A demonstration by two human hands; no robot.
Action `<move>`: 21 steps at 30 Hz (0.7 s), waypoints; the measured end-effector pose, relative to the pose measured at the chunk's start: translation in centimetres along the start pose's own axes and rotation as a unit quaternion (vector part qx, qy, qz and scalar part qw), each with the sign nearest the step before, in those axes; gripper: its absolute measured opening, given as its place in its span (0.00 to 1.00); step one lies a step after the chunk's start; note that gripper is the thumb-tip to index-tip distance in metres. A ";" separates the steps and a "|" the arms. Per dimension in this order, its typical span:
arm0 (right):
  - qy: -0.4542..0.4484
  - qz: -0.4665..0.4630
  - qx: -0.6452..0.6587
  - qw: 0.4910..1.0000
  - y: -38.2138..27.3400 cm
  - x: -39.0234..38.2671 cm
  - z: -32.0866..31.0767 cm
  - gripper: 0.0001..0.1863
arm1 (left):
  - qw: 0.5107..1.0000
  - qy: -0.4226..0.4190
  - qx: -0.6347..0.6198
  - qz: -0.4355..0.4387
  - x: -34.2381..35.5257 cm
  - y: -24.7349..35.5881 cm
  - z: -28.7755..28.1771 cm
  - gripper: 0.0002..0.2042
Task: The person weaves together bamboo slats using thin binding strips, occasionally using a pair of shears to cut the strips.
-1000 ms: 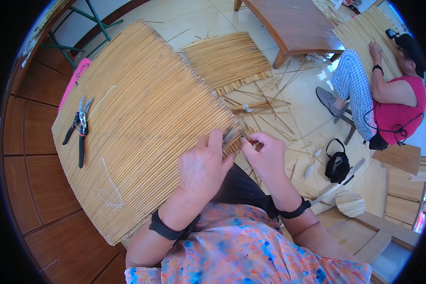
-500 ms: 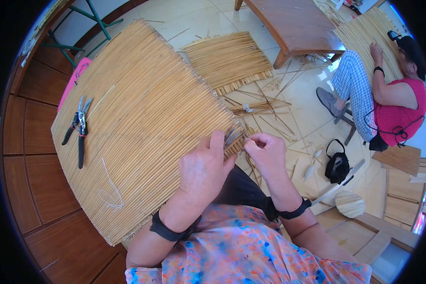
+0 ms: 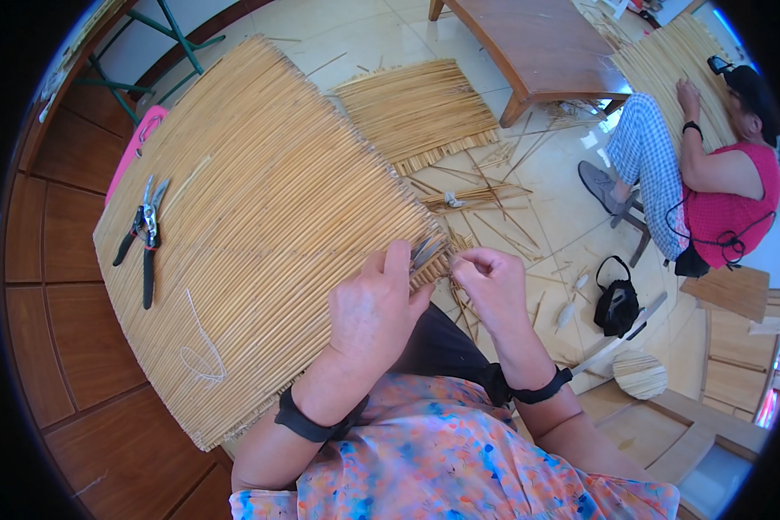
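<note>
- While pressing flat on the big reed mat [image 3: 260, 225], left hand [image 3: 373, 312] open-ish, fingers spread on the mat's near right edge, thumb up by a small grey metal tool [image 3: 426, 251] at that same edge; can't tell for sure whether pinching the tool or just steadying it
- Right hand [image 3: 494, 286] now curled just off the mat's right edge, fingertips pinched together on something thin, maybe a cord or reed end; too small to tell
- Compared with a second ago: right hand drawn slightly out and away from the mat's edge, left hand barely moved; reads like a tie being pulled snug at the edge, so probably mid-binding, not done
- Pliers [image 3: 143, 238] lying untouched on the mat's far left part; loose white string [image 3: 201, 351] on the mat's near left
- Smaller reed mat [image 3: 416, 108] on the floor beyond the big mat's right side; stray reeds scattered between
- Another person [image 3: 711, 173] seated well off to the right of the mat, busy with their own mat
</note>
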State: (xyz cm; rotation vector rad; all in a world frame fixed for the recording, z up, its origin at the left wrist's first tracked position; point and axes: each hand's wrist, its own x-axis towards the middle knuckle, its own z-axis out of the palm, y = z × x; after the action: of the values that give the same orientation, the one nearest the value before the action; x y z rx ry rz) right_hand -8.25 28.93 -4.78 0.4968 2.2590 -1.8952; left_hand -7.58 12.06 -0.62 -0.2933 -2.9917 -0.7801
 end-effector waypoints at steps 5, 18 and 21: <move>-0.003 -0.011 -0.001 1.000 -0.4 0.0 0.2 0.09 | 1.000 -0.011 0.001 -0.006 0.0 0.1 -0.1 0.23; -0.085 -0.020 0.198 0.976 1.0 -0.3 -0.7 0.11 | 1.000 0.000 0.003 0.021 0.0 -0.2 -0.1 0.22; -0.193 0.008 0.120 0.974 1.4 -0.2 -1.0 0.09 | 1.000 0.003 0.003 0.022 -0.1 -0.3 -0.1 0.22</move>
State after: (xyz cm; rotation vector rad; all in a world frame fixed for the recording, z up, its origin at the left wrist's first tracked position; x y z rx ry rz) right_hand -7.42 30.10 -5.84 0.1514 1.7901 -2.0562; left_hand -7.58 11.71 -0.71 -0.3542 -2.9700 -0.7648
